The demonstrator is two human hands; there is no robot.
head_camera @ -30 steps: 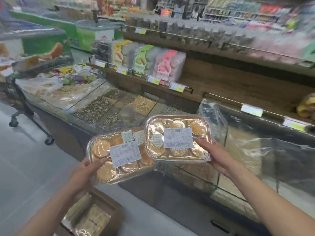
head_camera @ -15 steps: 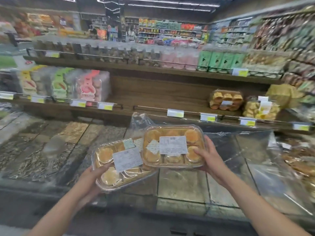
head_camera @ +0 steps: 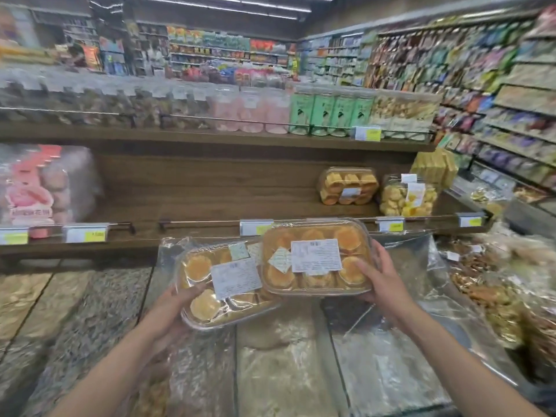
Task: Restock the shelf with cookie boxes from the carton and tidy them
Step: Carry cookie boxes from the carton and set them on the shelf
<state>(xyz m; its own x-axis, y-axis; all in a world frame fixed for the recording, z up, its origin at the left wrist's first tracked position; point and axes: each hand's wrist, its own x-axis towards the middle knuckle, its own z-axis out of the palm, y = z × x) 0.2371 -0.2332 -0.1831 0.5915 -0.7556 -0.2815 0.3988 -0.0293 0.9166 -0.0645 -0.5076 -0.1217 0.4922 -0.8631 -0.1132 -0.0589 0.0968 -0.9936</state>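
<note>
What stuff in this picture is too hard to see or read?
1. Label on the right cookie box, held by the right hand: head view, print too small and blurred to read.
2. Fingers of the left hand: head view, hidden beneath the left cookie box.
3. Price tags on the shelf: head view, blur smears the numbers.
4. Carton: nowhere in the head view.

No legible text on box labels (head_camera: pixel 316 255) or shelf tags (head_camera: pixel 390 226)
</note>
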